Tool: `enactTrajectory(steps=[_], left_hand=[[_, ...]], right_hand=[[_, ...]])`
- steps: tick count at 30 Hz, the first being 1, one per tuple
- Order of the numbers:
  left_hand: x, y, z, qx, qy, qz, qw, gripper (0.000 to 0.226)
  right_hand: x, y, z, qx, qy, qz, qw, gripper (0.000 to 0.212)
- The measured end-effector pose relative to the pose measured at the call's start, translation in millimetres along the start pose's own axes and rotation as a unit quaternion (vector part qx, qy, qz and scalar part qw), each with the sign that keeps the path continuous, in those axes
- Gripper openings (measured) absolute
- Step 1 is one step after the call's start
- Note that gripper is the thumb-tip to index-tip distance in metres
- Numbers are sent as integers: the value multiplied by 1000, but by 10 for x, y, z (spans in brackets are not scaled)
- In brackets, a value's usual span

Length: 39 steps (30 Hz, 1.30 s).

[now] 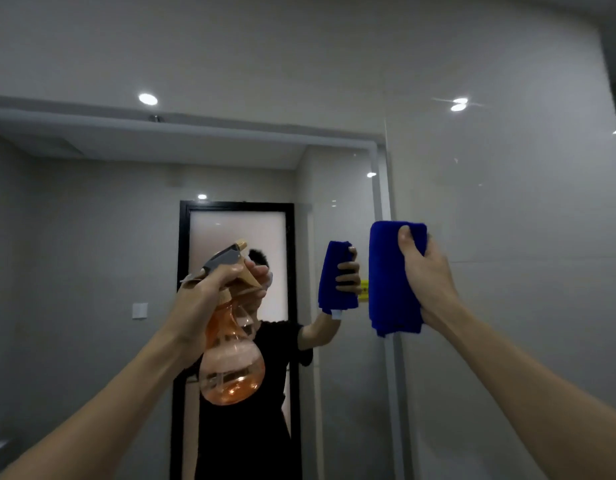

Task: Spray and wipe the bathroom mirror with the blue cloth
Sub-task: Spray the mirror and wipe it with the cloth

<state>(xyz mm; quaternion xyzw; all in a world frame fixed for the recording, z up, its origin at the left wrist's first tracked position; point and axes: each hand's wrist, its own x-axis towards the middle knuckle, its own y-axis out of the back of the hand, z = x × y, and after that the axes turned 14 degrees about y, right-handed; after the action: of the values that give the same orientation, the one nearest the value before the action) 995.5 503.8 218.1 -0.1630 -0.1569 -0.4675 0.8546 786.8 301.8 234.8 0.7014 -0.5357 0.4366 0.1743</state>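
The bathroom mirror (92,220) fills the left and middle of the head view, and its right edge runs down near the centre. My left hand (199,299) grips the neck of an orange see-through spray bottle (232,365) with a grey trigger head, raised in front of the glass with its nozzle toward the mirror. My right hand (427,282) holds a folded blue cloth (391,282) upright, level with the mirror's right edge. The mirror reflects both arms, the bottle and the cloth.
A glossy grey tiled wall (524,237) lies to the right of the mirror. The reflection shows a black-framed frosted door (237,230), a white wall switch (139,310) and ceiling spotlights. A small yellow tag (363,289) sits at the mirror's edge.
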Motion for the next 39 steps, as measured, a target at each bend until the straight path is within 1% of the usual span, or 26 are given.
enactTrajectory(steps=[3, 4, 9, 13, 17, 20, 24, 25, 27, 29, 31, 33, 35, 37, 39], left_hand=[[237, -111, 159, -1, -7, -26, 1000, 35], [326, -145, 210, 9, -17, -24, 1000, 35], [726, -287, 415, 48, -84, 7, 995, 50], [941, -334, 497, 53, -115, 35, 991, 49], [1086, -322, 550, 55, -109, 28, 992, 50], [1154, -310, 579, 59, -103, 14, 993, 54], [1233, -272, 640, 81, -112, 13, 990, 53], [1246, -255, 658, 84, -114, 14, 990, 51], [1266, -214, 688, 80, -114, 15, 990, 49], [1260, -175, 708, 77, -113, 15, 990, 47], [1237, -148, 713, 79, -112, 17, 990, 46], [1211, -119, 710, 75, -107, 19, 991, 45], [1187, -84, 705, 74, -102, 19, 992, 45], [1173, -74, 703, 75, -95, 16, 992, 45], [1166, -89, 701, 74, -91, 15, 993, 45]], right_hand=[[403, 14, -64, -33, 49, 9, 998, 28], [532, 17, -67, -46, 64, 15, 997, 28], [1035, 8, -106, -129, 125, 40, 983, 30], [1340, -6, -35, -180, 148, 45, 971, 31], [1576, -44, 32, -253, 154, 61, 953, 35], [1745, -138, -16, -330, 182, 83, 923, 37], [2013, -400, -119, -408, 257, 104, 870, 35], [2070, -487, -155, -430, 278, 105, 853, 35], [2145, -660, -217, -489, 326, 101, 803, 34], [2143, -851, -189, -543, 358, 77, 756, 35], [2050, -1036, -61, -554, 372, 51, 743, 41], [1895, -1150, 55, -538, 390, 47, 746, 48], [1784, -1100, 53, -507, 402, 16, 762, 57], [1759, -890, -30, -468, 405, -59, 783, 56], [1783, -637, -94, -453, 410, -135, 780, 51]])
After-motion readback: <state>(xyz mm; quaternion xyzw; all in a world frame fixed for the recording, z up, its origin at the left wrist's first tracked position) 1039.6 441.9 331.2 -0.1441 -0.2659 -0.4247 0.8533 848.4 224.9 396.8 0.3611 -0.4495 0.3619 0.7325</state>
